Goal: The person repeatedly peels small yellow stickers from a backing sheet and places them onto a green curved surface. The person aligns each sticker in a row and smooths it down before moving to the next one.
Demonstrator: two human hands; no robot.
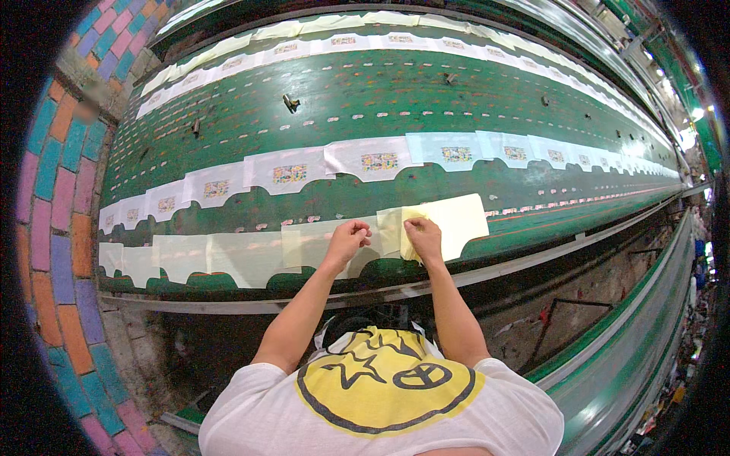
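Note:
Pinched in my right hand [422,239] is a yellow fabric piece [409,247], its lower end bunched beneath the fingers. A brighter pale-yellow cut piece [464,220] lies flat just right of that hand. My left hand [350,242] hovers to the left with its fingers curled in, and nothing shows between them. Under and beside it runs a row of pale, greenish-looking cut fabric pieces [243,254], laid edge to edge along the near side of the green table [365,197]. Their lower edges have curved cut-outs.
Beyond lies a row of white and light-blue pieces with colourful printed patches [380,162]. Another printed row [344,42] lies at the far side. Small dark clamp-like parts [290,104] stand on the table. A metal rail [228,306] edges the near side; coloured bricks [74,186] pave the left.

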